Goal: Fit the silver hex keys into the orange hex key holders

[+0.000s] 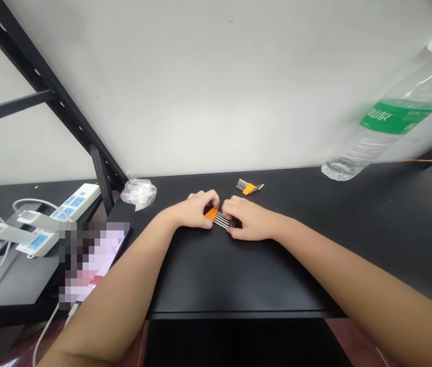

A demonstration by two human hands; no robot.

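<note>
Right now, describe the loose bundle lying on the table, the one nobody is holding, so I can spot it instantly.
On the black table, find the left hand and right hand meeting mid-surface on the held bundle. Just beyond the right hand, nearer the white wall, lies the loose bundle of thin metal rods. It shares the orange band of the held bundle, but nothing touches it.

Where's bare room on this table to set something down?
Free on the table: near strip between forearms; right side below the bottle. Crowded: middle, left hand and right hand on the pin bundle, second bundle and plastic bag behind.
</note>
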